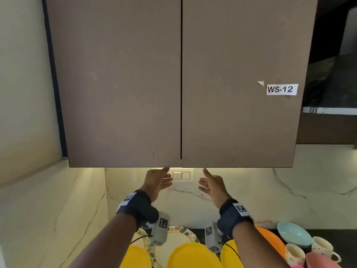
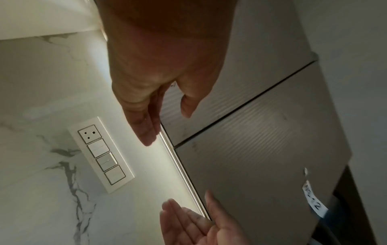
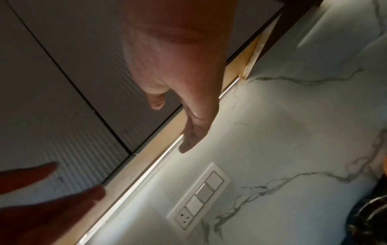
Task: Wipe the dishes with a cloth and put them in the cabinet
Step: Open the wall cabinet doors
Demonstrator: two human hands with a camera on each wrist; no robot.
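Two hands (image 1: 159,180) (image 1: 212,183), two cabinet doors (image 1: 119,84)

A home kitchen: brown wall cabinet (image 1: 123,84) over a marble backsplash (image 1: 251,190), switch panel (image 1: 181,175), plates (image 1: 193,254) and mugs (image 1: 321,247) below.

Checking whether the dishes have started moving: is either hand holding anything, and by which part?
Nothing is held. The left hand and right hand are open, reaching under the closed cabinet doors.
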